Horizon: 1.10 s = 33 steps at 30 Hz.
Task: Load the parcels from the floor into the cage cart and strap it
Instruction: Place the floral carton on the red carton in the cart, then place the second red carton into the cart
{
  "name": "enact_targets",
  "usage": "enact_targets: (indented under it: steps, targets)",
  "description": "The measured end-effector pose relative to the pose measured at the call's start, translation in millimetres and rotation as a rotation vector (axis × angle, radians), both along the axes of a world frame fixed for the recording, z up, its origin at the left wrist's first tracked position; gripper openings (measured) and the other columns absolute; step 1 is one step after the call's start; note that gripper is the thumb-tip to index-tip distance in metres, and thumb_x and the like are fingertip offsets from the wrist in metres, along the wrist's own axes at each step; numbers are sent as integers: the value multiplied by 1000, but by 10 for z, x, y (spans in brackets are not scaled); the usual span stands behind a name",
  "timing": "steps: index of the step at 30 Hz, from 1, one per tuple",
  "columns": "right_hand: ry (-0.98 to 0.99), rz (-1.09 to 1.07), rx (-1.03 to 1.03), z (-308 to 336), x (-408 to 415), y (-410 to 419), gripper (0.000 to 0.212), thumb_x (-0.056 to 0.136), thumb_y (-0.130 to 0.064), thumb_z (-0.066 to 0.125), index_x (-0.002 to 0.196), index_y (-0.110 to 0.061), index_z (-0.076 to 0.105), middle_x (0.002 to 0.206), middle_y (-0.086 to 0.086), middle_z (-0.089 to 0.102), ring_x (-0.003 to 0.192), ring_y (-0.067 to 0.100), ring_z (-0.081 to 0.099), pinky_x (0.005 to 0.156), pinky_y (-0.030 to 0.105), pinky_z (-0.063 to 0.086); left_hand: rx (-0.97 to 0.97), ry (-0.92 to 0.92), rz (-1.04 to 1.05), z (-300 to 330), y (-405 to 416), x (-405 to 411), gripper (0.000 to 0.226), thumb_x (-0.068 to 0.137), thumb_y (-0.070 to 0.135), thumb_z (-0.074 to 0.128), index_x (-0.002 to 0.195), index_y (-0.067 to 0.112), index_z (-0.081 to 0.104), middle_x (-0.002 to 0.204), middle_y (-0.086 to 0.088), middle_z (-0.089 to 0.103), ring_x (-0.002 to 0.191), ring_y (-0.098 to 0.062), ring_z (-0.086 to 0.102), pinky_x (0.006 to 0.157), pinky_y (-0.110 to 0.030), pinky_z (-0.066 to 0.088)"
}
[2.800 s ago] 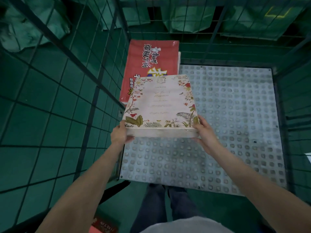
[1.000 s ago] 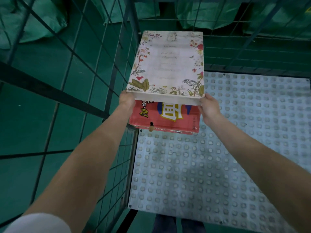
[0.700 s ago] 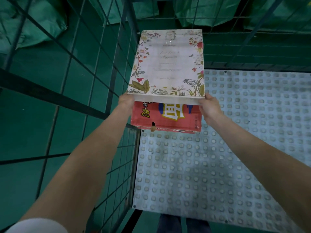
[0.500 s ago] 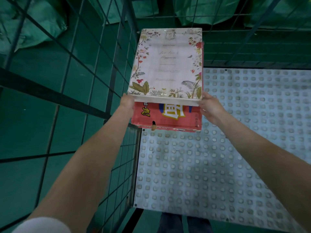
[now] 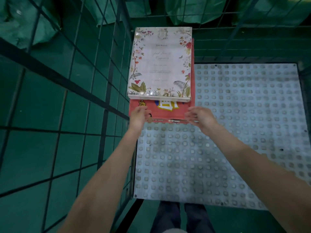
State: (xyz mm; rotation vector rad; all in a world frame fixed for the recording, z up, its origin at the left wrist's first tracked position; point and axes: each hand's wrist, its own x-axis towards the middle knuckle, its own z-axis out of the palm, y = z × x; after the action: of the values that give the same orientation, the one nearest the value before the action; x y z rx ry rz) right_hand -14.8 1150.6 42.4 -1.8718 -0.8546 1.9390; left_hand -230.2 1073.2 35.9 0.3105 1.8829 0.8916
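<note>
Floral box (image 5: 161, 64): white lid with a flower border, lying flat on the red parcel at upper centre of the frame; its near edge stops short of the red parcel's near edge.
Red parcel (image 5: 170, 109): flat on the cart floor, in the far left corner, left side along the mesh wall.
Left hand (image 5: 138, 116): over the red parcel's near left corner, fingers loosely curled, gripping nothing.
Right hand (image 5: 200, 117): over the near right corner, fingers relaxed and spread, holding nothing.
Cart floor (image 5: 235, 132): studded grey plate, bare to the right of and nearer than the stack.
Mesh wall (image 5: 104, 91): green wire grid, left of frame, close beside the stack.
</note>
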Motion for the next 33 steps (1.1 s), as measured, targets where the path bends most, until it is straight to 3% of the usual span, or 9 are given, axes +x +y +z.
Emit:
enact_targets:
  steps: [3,7,13,21,24,27,33]
  targets:
    - [-12,-6,36,112,117,-306,19,96,-4,48,88,-16,61,70,1,70,67,13,66,68,27,48,41,-2,-26,45,-331,181,25,102,12,43,115,9,64,97,-2,70,78,-10,64,78,-23,51]
    - [-45,-38,82,214,334,-800,23,98,-4,47,84,-17,60,75,4,65,65,14,61,56,17,45,40,-36,85,127,-861,411,22,102,11,43,109,10,64,90,0,68,74,-9,61,67,-17,47]
    - [-51,-26,35,232,769,-1668,22,95,1,49,84,-13,63,59,-3,68,51,6,63,53,17,45,-12,-29,154,159,-1867,817,22,103,13,42,108,11,64,94,-2,67,78,-10,62,67,-16,46]
    - [-47,98,23,251,1496,-2833,25,96,3,48,82,-13,62,54,-6,66,48,4,62,56,18,46,-111,-54,220,-12,-3316,1742,26,103,11,38,112,4,62,97,-10,67,74,-13,59,64,-21,43]
    - [-70,156,28,309,1781,-3149,21,96,2,49,87,-12,63,62,-1,67,54,8,63,53,15,45,-131,-116,320,-58,-3792,2027,24,102,8,38,110,5,60,89,-7,66,70,-14,58,58,-19,41]
    - [-99,223,26,359,1994,-3454,21,95,3,48,88,-9,63,74,7,65,65,16,61,60,20,46,-180,-136,420,-75,-4376,2271,24,101,9,38,108,8,61,89,-4,67,71,-12,59,59,-21,40]
    - [-144,446,-12,268,1942,-4025,19,95,3,48,91,-8,63,75,7,65,66,16,61,60,22,46,-220,-168,724,-104,-5555,2554,29,101,4,35,118,0,59,79,-4,61,66,-14,54,51,-18,39]
